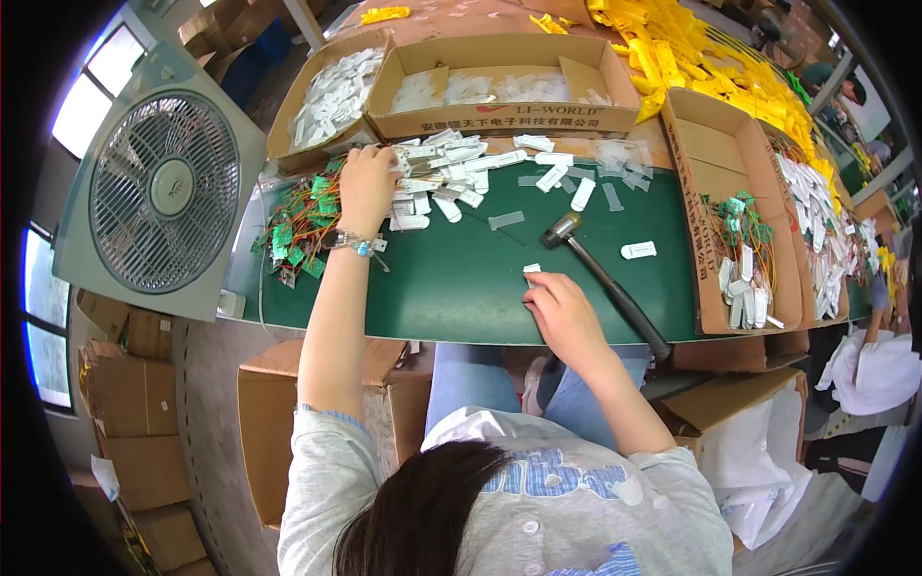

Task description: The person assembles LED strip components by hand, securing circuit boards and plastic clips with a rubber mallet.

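My left hand (pixel 369 187) reaches to the far left of the green table (pixel 437 298). Its bent fingers touch the spot where a heap of white plastic casings (pixel 461 168) meets a tangle of green circuit boards with wires (pixel 298 226); the fingertips are lost among the parts. Close to the near edge, my right hand (pixel 569 315) rests with its fingers closed on a small white plastic casing (pixel 531 270), mostly covered by the fingers. A black-handled hammer (pixel 610 278) lies right of that hand, its head pointing away. One white casing (pixel 638 250) lies beyond the hammer handle.
Cardboard trays (pixel 509 120) holding clear and white pieces line the far side. Another cardboard box (pixel 740 187) with wired boards and casings stands at the right. A large fan (pixel 168 192) is on the left. Yellow parts (pixel 672 58) pile up at the back; other people work at far right.
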The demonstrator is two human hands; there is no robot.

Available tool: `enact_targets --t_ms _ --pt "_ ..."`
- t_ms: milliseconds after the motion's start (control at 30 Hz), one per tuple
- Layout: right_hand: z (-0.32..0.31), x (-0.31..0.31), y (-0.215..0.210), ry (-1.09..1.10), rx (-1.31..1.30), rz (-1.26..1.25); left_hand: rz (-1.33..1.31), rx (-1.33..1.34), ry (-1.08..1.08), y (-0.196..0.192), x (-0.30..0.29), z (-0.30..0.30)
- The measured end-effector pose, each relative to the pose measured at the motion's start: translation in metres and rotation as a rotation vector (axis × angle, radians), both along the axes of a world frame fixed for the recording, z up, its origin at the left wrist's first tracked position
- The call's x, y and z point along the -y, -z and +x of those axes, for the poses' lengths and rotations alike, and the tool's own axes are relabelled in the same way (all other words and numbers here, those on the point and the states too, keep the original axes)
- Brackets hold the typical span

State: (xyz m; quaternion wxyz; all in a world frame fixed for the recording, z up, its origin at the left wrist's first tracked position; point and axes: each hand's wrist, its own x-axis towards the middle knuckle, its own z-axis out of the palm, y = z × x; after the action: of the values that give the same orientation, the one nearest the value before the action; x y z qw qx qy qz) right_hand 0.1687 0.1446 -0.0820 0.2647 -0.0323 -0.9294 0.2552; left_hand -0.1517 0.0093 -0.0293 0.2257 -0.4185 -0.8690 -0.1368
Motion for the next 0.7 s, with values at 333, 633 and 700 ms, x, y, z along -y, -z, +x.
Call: enact_targets --t_ms 333,633,700 --pt "0.006 0.001 0.009 0.052 -0.067 0.042 0.269 0.314 0.068 -0.006 0.011 -0.008" --pt "0.001 0.009 0.009 0.059 -0.074 -0.085 0.684 0.305 0.218 -0.012 0.03 -0.127" --pt "0.007 0.002 0.009 0.091 -0.058 -0.082 0.587 0.246 0.23 -0.037 -0.005 -0.127"
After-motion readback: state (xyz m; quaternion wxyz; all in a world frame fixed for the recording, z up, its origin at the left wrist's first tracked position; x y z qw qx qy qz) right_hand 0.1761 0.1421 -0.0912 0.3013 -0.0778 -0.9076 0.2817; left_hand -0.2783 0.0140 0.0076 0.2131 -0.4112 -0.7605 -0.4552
